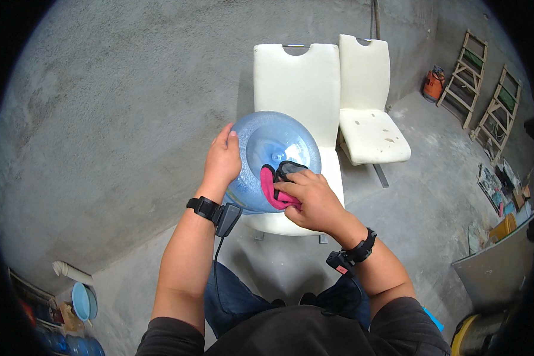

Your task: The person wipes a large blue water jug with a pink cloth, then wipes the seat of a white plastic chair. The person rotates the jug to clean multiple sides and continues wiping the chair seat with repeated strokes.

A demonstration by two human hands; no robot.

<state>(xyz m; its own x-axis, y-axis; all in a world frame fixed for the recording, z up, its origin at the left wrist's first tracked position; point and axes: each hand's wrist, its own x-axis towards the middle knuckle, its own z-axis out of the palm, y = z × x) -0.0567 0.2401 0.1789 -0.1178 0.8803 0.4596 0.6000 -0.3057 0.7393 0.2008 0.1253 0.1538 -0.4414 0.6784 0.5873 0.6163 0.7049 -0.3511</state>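
Observation:
A large blue translucent plastic water jug [267,133] rests on the seat of a white chair [293,84], its round end turned up towards me. My left hand [223,158] grips the jug's left side, thumb on top and fingers around the edge. In my right hand [313,196] is a pink and grey cloth [272,189] with black edging, bunched under the fingers. The cloth lies against the near right part of the jug's round end. The jug's lower part is mostly hidden behind its upper end and my left wrist.
A second white chair [374,133] with a worn seat stands to the right. Beyond it are an orange gas cylinder [434,84] and wooden ladders [465,80] by the wall. At lower left are a light-blue basin [81,301] and more blue jugs [78,345].

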